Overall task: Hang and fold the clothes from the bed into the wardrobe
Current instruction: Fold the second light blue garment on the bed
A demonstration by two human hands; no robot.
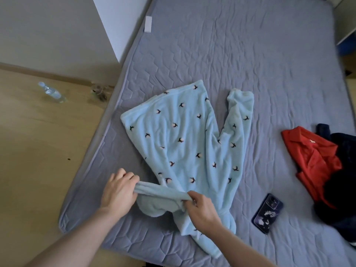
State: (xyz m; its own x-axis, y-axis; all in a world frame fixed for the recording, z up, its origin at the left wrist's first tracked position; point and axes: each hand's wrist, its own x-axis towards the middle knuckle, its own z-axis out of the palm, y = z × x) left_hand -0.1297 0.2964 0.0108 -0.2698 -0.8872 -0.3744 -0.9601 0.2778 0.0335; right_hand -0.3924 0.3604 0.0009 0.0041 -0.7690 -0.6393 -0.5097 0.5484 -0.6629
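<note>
Spread across most of the view: a grey-blue quilted mattress pad (250,64), one rounded corner overhanging the pale wooden floor (38,151) at lower left. Laid flat near the pad's middle, a light blue fleece garment (183,135) dotted with small dark-and-white motifs, one sleeve angled up to the right, its plain collar end bunched at the near edge. Heaped at the right edge of the pad, well apart from the fleece, a red collared shirt (310,158) overlapped by dark navy clothing (341,199). Gripping one end of the fleece's rolled collar band, left hand (117,191), fingers curled around the fabric. Pinching the other end of the same band, right hand (202,211), fingers closed on it. Face down on the pad between fleece and red shirt, a smartphone (267,215) in a dark printed case. Lying on the floor at far left, a clear plastic bottle (52,92). Resting at the pad's far left edge, a small white box (148,24).
</note>
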